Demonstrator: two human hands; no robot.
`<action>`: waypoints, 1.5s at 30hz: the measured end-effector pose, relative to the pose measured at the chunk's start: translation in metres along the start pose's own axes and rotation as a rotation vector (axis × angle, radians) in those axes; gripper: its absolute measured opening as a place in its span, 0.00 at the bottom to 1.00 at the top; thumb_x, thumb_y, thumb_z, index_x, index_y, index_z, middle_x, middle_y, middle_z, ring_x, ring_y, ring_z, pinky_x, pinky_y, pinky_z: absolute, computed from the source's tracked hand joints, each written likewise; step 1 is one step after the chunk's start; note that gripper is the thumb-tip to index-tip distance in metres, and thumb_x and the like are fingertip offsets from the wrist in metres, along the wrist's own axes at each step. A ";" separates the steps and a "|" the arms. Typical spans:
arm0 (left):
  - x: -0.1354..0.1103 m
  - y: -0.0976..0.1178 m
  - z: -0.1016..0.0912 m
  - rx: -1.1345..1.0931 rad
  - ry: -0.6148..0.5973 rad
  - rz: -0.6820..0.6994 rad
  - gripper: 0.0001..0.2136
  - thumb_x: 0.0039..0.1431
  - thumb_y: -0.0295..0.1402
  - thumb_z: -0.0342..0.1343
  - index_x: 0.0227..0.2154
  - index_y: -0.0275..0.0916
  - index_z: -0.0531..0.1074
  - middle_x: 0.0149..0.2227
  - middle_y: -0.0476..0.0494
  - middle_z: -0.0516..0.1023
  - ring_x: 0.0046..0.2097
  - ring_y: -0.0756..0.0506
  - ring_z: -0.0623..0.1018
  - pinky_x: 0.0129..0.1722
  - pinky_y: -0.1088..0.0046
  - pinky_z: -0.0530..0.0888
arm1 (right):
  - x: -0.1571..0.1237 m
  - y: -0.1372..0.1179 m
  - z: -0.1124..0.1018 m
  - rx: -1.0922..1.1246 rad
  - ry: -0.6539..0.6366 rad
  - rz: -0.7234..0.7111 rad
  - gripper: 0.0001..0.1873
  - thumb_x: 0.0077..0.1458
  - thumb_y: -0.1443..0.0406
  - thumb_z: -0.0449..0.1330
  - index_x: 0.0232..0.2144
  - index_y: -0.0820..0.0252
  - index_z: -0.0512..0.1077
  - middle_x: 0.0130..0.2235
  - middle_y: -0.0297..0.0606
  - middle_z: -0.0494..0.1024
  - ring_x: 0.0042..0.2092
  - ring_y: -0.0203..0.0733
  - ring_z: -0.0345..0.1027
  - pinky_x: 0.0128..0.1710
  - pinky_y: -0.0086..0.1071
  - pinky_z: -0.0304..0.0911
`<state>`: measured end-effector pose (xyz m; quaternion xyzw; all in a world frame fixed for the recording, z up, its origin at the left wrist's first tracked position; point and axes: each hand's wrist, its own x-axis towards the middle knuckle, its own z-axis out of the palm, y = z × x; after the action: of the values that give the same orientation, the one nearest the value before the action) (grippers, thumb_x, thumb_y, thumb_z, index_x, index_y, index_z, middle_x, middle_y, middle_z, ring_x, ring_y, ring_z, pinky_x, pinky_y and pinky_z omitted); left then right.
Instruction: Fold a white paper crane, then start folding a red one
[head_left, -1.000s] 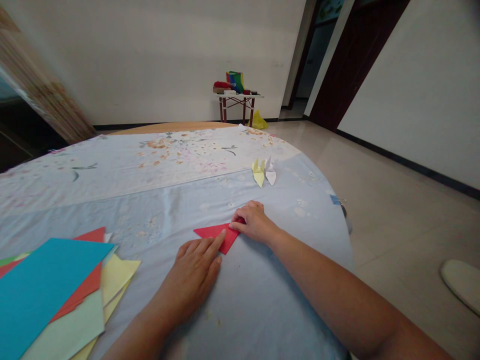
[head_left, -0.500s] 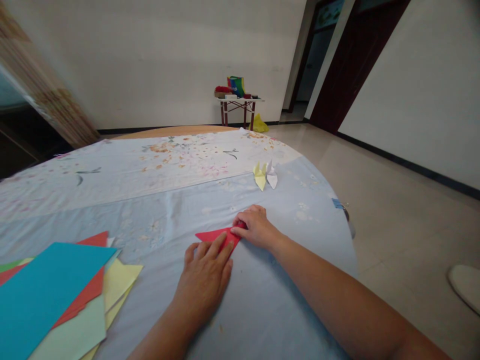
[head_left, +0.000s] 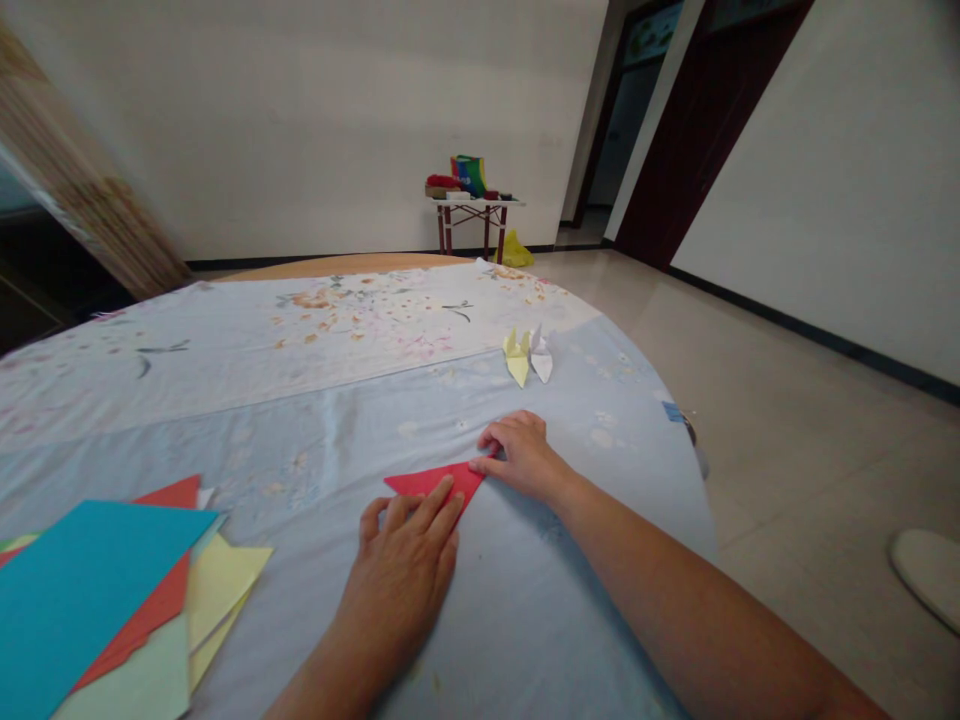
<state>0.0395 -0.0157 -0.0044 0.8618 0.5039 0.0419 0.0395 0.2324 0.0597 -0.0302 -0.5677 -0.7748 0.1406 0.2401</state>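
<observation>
A red paper folded into a triangle [head_left: 431, 479] lies flat on the pale blue tablecloth [head_left: 315, 420]. My left hand [head_left: 405, 560] rests on its near edge with the fingers stretched out flat. My right hand [head_left: 521, 455] presses the triangle's right corner with curled fingertips. Two small folded paper figures, one yellow [head_left: 516, 357] and one white [head_left: 540, 355], stand beyond my right hand.
A loose stack of coloured paper sheets [head_left: 97, 600], with a blue sheet on top, lies at the near left. The round table's edge [head_left: 694, 450] drops off to the right over a tiled floor. A small side table [head_left: 471, 215] stands by the far wall.
My left hand has slid forward a little onto the red triangle. My right hand stays at the triangle's right corner. The view has shifted slightly.
</observation>
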 end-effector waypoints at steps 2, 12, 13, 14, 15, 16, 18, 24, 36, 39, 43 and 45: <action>0.000 -0.001 0.001 0.004 -0.005 -0.001 0.18 0.60 0.32 0.41 0.53 0.47 0.64 0.57 0.50 0.65 0.50 0.41 0.66 0.52 0.54 0.54 | -0.001 -0.003 -0.001 -0.021 -0.010 0.005 0.15 0.46 0.51 0.60 0.30 0.56 0.71 0.29 0.32 0.73 0.42 0.41 0.58 0.48 0.39 0.43; 0.001 -0.003 0.003 0.020 -0.007 0.037 0.19 0.60 0.32 0.42 0.53 0.47 0.63 0.57 0.49 0.65 0.49 0.40 0.67 0.52 0.52 0.54 | -0.007 -0.019 0.005 -0.189 -0.010 0.058 0.37 0.41 0.43 0.58 0.50 0.57 0.62 0.48 0.45 0.66 0.54 0.52 0.50 0.55 0.49 0.37; 0.001 -0.003 0.003 0.020 -0.006 0.035 0.19 0.60 0.32 0.42 0.53 0.48 0.63 0.57 0.50 0.65 0.49 0.40 0.67 0.52 0.52 0.54 | -0.007 -0.020 0.005 -0.191 -0.011 0.067 0.36 0.42 0.44 0.57 0.50 0.56 0.63 0.49 0.45 0.66 0.54 0.52 0.50 0.55 0.49 0.37; 0.001 -0.003 0.003 0.021 -0.004 0.036 0.19 0.60 0.32 0.42 0.54 0.48 0.62 0.57 0.50 0.65 0.49 0.40 0.67 0.52 0.52 0.53 | -0.007 -0.019 0.005 -0.192 -0.009 0.079 0.34 0.44 0.44 0.57 0.49 0.56 0.63 0.49 0.44 0.66 0.54 0.52 0.49 0.55 0.49 0.37; 0.001 -0.004 0.004 0.022 0.001 0.036 0.19 0.60 0.33 0.42 0.54 0.48 0.61 0.57 0.50 0.64 0.49 0.40 0.67 0.52 0.53 0.53 | -0.007 -0.018 0.005 -0.194 -0.005 0.094 0.33 0.44 0.45 0.57 0.49 0.55 0.63 0.49 0.44 0.66 0.54 0.52 0.49 0.55 0.49 0.38; 0.001 -0.004 0.004 0.023 0.008 0.036 0.19 0.60 0.33 0.42 0.54 0.48 0.61 0.57 0.50 0.64 0.49 0.40 0.67 0.52 0.53 0.53 | -0.007 -0.016 0.004 -0.197 0.002 0.112 0.32 0.45 0.45 0.56 0.48 0.55 0.64 0.49 0.44 0.66 0.54 0.52 0.49 0.55 0.49 0.39; 0.000 -0.005 0.005 0.024 0.015 0.036 0.19 0.60 0.33 0.41 0.54 0.48 0.61 0.57 0.50 0.64 0.49 0.40 0.67 0.53 0.53 0.52 | -0.006 -0.009 0.001 -0.207 0.014 0.158 0.30 0.47 0.46 0.55 0.47 0.55 0.64 0.49 0.44 0.66 0.54 0.52 0.49 0.54 0.48 0.40; -0.001 -0.006 0.006 0.026 0.017 0.041 0.19 0.60 0.33 0.42 0.53 0.47 0.62 0.57 0.49 0.64 0.49 0.40 0.67 0.53 0.52 0.52 | -0.003 0.017 -0.010 -0.206 0.012 0.272 0.31 0.45 0.47 0.57 0.49 0.55 0.64 0.51 0.43 0.65 0.54 0.52 0.50 0.53 0.46 0.43; 0.000 -0.004 0.007 0.068 0.060 0.062 0.20 0.59 0.33 0.44 0.55 0.50 0.60 0.57 0.48 0.65 0.50 0.40 0.68 0.55 0.49 0.49 | -0.006 -0.015 0.006 -0.191 -0.079 0.086 0.37 0.44 0.44 0.57 0.52 0.56 0.61 0.57 0.46 0.58 0.61 0.55 0.37 0.56 0.52 0.33; -0.003 -0.005 0.008 0.084 0.064 0.073 0.19 0.59 0.34 0.44 0.54 0.51 0.61 0.57 0.49 0.65 0.51 0.40 0.68 0.56 0.49 0.46 | -0.004 -0.015 0.008 -0.194 -0.117 0.119 0.38 0.42 0.43 0.57 0.52 0.55 0.61 0.58 0.45 0.56 0.62 0.56 0.35 0.56 0.53 0.31; -0.014 -0.006 0.009 0.086 0.072 0.070 0.19 0.60 0.35 0.44 0.55 0.52 0.60 0.56 0.50 0.66 0.55 0.40 0.65 0.57 0.48 0.42 | -0.002 -0.006 0.000 -0.205 -0.124 0.149 0.37 0.42 0.43 0.56 0.52 0.54 0.62 0.58 0.44 0.57 0.62 0.56 0.35 0.56 0.54 0.32; -0.021 -0.006 0.009 0.087 0.068 0.053 0.19 0.60 0.34 0.44 0.54 0.52 0.60 0.56 0.51 0.66 0.56 0.40 0.64 0.57 0.47 0.41 | -0.002 0.000 -0.006 -0.217 -0.115 0.176 0.36 0.43 0.43 0.56 0.51 0.54 0.63 0.58 0.45 0.57 0.62 0.56 0.35 0.55 0.54 0.32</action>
<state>0.0250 -0.0311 -0.0151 0.8740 0.4831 0.0503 -0.0163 0.2357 0.0578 -0.0256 -0.6469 -0.7452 0.1090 0.1193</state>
